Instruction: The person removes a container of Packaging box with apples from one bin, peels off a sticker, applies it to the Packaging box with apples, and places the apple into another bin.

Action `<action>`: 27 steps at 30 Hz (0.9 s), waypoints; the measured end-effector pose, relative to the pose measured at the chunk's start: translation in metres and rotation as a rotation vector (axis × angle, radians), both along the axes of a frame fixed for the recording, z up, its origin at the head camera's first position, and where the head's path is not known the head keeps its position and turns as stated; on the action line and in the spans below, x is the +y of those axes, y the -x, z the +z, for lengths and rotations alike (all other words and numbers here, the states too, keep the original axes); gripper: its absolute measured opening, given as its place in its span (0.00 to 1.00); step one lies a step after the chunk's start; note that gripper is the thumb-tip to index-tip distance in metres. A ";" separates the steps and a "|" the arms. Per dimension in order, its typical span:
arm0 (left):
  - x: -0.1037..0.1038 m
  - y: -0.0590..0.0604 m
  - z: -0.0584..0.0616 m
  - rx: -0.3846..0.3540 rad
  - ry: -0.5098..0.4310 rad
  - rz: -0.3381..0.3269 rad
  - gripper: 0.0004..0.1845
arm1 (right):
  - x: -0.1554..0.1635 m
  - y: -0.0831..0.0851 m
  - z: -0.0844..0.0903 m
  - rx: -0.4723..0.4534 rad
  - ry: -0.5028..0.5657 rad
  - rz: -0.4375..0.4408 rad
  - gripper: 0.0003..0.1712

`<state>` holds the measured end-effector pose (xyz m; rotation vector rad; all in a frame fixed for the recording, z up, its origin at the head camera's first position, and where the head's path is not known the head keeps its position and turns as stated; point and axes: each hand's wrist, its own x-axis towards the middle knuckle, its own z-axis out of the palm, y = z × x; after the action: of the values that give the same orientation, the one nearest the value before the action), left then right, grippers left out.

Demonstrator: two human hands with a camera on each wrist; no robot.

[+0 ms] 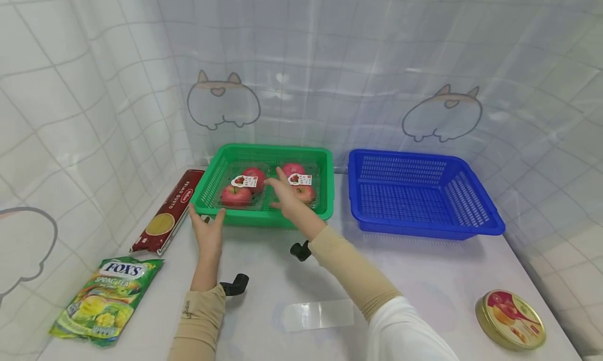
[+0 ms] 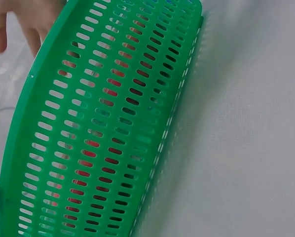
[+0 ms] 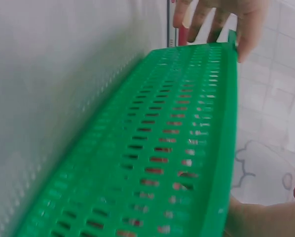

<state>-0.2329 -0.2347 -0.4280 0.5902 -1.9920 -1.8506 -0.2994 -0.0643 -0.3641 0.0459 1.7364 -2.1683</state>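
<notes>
Right now both hands are at the green basket [image 1: 264, 214], which sits on the white desk [image 1: 424, 277] toward the back left, just beside the blue basket [image 1: 424, 199]. The left hand [image 1: 207, 230] is spread, fingers straight, with its tips at the near left corner of the green rim; whether it presses the plastic or only nears it I cannot tell from the head view, though the left wrist view shows the slotted wall [image 2: 103, 128] very close. The right hand [image 1: 287, 196] reaches over the near rim into the basket, fingers relaxed and slightly parted, above the gap between two clear clamshell packs of red apples [image 1: 242, 188]; it grips nothing that I can see. The second pack [image 1: 299, 185] lies just to its right, its label facing up. Judging by the posture, the step in hand looks like a reach toward the apple packs while the other hand steadies the basket. A next move would call for the right fingers to close around one pack's edge without crushing the thin lid, and for the basket to stay put. A pasta box [image 1: 169, 209] lies left of the basket, a candy bag [image 1: 108, 298] nearer the front, and a round tin [image 1: 511, 319] at the right front.
</notes>
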 end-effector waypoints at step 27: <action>0.005 -0.004 0.008 0.008 0.180 0.058 0.47 | 0.134 -0.044 0.020 0.149 0.089 -0.041 0.38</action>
<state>-0.2286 -0.2295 -0.4202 0.5799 -2.0853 -1.6168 -0.2558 0.0701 -0.3439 -0.1066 1.7284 -2.3302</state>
